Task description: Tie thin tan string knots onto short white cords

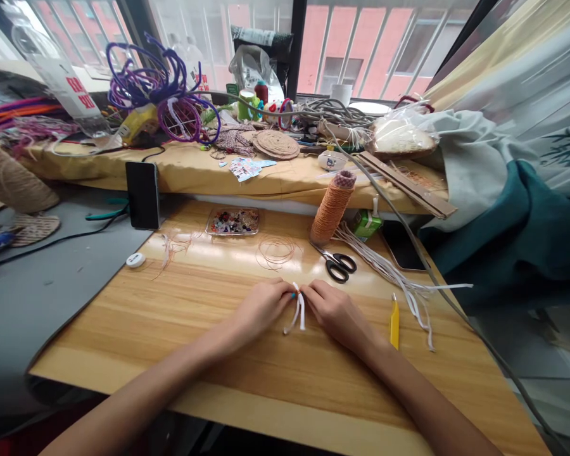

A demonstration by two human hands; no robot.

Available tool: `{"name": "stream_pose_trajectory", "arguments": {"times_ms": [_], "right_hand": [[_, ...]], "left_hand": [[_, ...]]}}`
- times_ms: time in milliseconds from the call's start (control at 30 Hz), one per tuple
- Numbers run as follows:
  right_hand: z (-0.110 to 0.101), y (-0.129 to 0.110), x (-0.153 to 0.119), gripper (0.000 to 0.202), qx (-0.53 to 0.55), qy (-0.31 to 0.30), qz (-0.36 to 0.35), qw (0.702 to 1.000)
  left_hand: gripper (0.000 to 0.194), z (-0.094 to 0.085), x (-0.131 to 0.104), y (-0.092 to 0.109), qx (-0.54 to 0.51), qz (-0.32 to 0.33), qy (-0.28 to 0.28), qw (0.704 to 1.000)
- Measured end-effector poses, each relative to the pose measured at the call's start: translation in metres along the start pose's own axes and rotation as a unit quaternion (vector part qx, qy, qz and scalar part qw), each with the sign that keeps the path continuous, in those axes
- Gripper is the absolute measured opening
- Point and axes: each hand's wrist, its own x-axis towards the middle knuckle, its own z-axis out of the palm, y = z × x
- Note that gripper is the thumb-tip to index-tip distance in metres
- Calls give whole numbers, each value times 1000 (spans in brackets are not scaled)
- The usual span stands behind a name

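Observation:
Both hands meet over the middle of the wooden table (194, 342). A short bundle of white cord (300, 311) hangs between them, with a thin orange wrap and a small blue spot near its top. My left hand (265, 306) is closed, thumb and fingers pinching at the left side of the wrap. On the other side my right hand (331, 309) pinches close to the same wrap. What exactly each fingertip grips is too small to tell. Black-handled scissors (339, 266) lie just beyond my right hand.
An orange thread cone (332, 209) stands behind the scissors. White cords (394, 272) and a yellow tool (394, 323) lie to the right. A bead tray (232, 221), coiled wire (279, 253), a white round lid (135, 259) and an upright phone (143, 195) are farther back or left.

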Motion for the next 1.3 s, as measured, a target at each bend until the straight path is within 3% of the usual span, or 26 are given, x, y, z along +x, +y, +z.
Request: {"name": "stream_pose_trajectory", "arguments": {"times_ms": [367, 667, 833, 933, 1033, 1100, 1200, 1300], "right_hand": [[6, -1, -1, 23, -3, 61, -24, 998], [4, -3, -1, 22, -6, 101, -33, 994], [-5, 2, 0, 21, 27, 111, -14, 993], [-10, 3, -1, 20, 84, 190, 50, 977], [-14, -6, -2, 19, 135, 257, 85, 953], [-14, -15, -3, 19, 171, 261, 80, 947], [-16, -25, -2, 20, 213, 244, 67, 944], [-19, -20, 1, 23, 202, 217, 113, 948]], "left_hand": [[25, -5, -4, 12, 85, 37, -6, 996], [26, -14, -5, 20, 44, 19, -29, 998], [24, -24, 0, 11, -98, -8, -67, 993], [26, -26, 3, 6, -223, -74, -53, 971], [43, -21, 3, 9, -286, -92, -54, 952], [45, -15, 1, 13, -304, -63, -57, 949], [32, -6, -2, 18, -335, -12, -40, 941], [31, -2, -3, 18, -375, -68, -58, 923]]}}
